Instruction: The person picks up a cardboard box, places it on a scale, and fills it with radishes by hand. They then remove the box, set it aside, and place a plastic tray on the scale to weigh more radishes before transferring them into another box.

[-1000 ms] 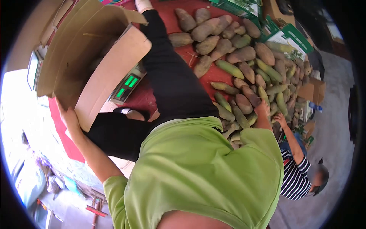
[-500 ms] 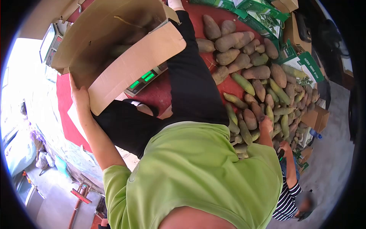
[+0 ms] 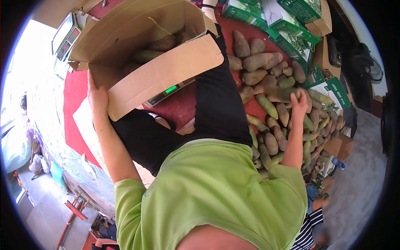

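Note:
My left hand (image 3: 98, 100) grips the near left corner of an open cardboard box (image 3: 166, 75). Inside lie several brownish and greenish root vegetables (image 3: 163, 43), partly hidden by the front flap. Under the box is a digital scale (image 3: 160, 96) with a lit green display. My right hand (image 3: 299, 103) is closed on the end of a long, dark brownish root vegetable (image 3: 278, 94), blurred by motion, just above the heap. The heap of soil-covered roots (image 3: 271, 142), some green and some reddish-brown, spreads to my right.
Green-and-white printed cartons (image 3: 291, 46) stand behind the heap. Another scale (image 3: 66, 41) is at the far left. Red sheeting (image 3: 79, 121) covers the floor around the box. A co-worker in a striped shirt (image 3: 307, 231) is at the lower right, beyond my arm.
My right hand has moved from the near part of the heap up and away from me, and a root vegetable shows in it. My left hand stays on the box.

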Demonstrator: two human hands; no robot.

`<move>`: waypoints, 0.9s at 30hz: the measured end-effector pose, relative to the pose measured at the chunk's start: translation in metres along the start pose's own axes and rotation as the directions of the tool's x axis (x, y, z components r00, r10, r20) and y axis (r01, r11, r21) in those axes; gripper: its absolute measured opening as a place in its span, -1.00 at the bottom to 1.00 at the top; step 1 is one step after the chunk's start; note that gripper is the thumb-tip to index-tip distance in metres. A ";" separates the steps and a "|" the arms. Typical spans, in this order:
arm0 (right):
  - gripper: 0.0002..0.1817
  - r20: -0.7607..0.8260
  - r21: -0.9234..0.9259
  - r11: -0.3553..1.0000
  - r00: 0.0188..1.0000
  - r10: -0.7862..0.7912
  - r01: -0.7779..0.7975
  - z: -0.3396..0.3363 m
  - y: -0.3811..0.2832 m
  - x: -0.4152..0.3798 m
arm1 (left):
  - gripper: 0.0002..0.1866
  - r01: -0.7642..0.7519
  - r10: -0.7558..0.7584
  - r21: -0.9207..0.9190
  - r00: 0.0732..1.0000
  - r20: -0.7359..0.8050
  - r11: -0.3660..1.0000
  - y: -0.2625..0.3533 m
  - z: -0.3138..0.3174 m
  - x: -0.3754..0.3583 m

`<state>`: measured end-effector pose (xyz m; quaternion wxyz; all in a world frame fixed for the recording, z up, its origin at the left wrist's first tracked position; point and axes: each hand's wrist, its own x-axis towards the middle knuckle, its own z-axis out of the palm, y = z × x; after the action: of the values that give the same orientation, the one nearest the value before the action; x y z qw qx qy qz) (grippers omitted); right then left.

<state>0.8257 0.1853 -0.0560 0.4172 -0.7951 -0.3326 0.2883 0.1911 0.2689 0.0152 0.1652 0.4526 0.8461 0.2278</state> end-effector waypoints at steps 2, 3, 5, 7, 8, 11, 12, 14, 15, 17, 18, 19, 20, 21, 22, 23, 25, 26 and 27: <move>-0.50 0.026 0.199 0.969 0.987 -0.156 0.147 0.033 -0.054 0.007 | -0.21 0.001 -0.001 -0.004 1.000 0.000 1.000 0.001 -0.002 0.000; -0.50 0.028 0.236 0.946 0.972 -0.233 0.220 0.048 -0.083 0.007 | -0.20 0.015 -0.015 -0.001 1.000 0.006 1.000 0.001 -0.002 0.000; -0.51 0.043 0.342 0.876 0.925 -0.376 0.340 0.074 -0.134 0.009 | -0.20 0.027 -0.027 -0.002 1.000 0.014 1.000 -0.001 0.000 0.001; -0.51 0.047 0.478 0.773 0.867 -0.496 0.417 0.098 -0.177 0.009 | -0.20 -0.004 0.004 -0.001 1.000 -0.002 1.000 -0.008 0.001 0.004; -0.51 0.034 0.541 0.714 0.837 -0.546 0.444 0.110 -0.196 0.007 | -0.20 -0.003 0.003 -0.003 1.000 -0.004 1.000 -0.007 0.000 0.004; -0.50 0.140 0.632 0.663 0.782 -0.607 0.401 0.141 -0.242 -0.005 | -0.19 -0.011 0.011 0.001 1.000 -0.006 1.000 -0.005 0.000 0.002; -0.50 0.139 0.631 0.663 0.782 -0.607 0.403 0.153 -0.255 -0.012 | -0.19 -0.009 0.009 -0.003 1.000 -0.011 1.000 -0.005 0.001 0.002; -0.51 0.264 0.730 0.638 0.758 -0.596 0.247 0.179 -0.276 -0.026 | -0.19 -0.008 0.008 -0.006 1.000 -0.017 1.000 -0.006 0.001 0.003; -0.49 0.317 0.750 0.638 0.754 -0.575 0.172 0.195 -0.279 -0.030 | -0.18 -0.005 0.005 -0.005 1.000 -0.016 1.000 -0.007 0.002 0.004; -0.45 0.434 0.750 0.660 0.726 -0.533 0.036 0.228 -0.274 -0.027 | -0.18 -0.004 0.004 -0.001 1.000 -0.011 1.000 -0.008 0.002 0.004; -0.45 0.498 0.731 0.682 0.701 -0.510 -0.024 0.241 -0.270 -0.025 | -0.18 0.009 -0.009 -0.015 1.000 0.004 1.000 -0.008 0.001 0.004; -0.46 0.396 0.693 0.707 0.745 -0.537 0.142 0.249 -0.271 -0.035 | -0.18 0.022 -0.022 -0.029 1.000 0.021 0.999 -0.007 0.000 0.003; -0.46 0.396 0.691 0.709 0.747 -0.533 0.140 0.252 -0.263 -0.030 | -0.18 0.022 -0.021 -0.027 0.999 0.025 0.999 -0.008 0.000 0.003; -0.46 0.400 0.660 0.733 0.748 -0.529 0.164 0.257 -0.249 -0.020 | -0.18 -0.010 0.010 -0.024 1.000 0.005 1.000 -0.008 0.001 0.003; -0.46 0.406 0.628 0.755 0.749 -0.524 0.188 0.258 -0.238 -0.014 | -0.18 -0.040 0.040 -0.021 0.999 -0.017 0.999 -0.008 0.002 0.003; -0.50 0.365 0.548 0.785 0.761 -0.536 0.291 0.248 -0.222 -0.012 | -0.18 -0.038 0.038 -0.021 0.999 -0.012 0.999 -0.008 0.002 0.004; -0.54 0.371 0.479 0.843 0.814 -0.448 0.246 0.230 -0.192 -0.009 | -0.18 0.001 -0.001 -0.054 1.000 0.014 0.999 -0.006 0.000 0.004; -0.58 0.366 0.415 0.888 0.857 -0.362 0.198 0.221 -0.174 -0.005 | -0.18 0.002 0.000 -0.055 1.000 0.022 0.998 -0.004 -0.001 0.003; -0.60 0.352 0.336 0.918 0.877 -0.328 0.209 0.213 -0.150 0.000 | -0.19 -0.007 0.007 -0.027 1.000 0.005 1.000 -0.002 -0.001 0.003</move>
<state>0.6253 0.3500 -0.0312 0.4873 -0.5951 -0.4736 0.4290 0.1879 0.2699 0.0148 0.1725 0.4540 0.8410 0.2385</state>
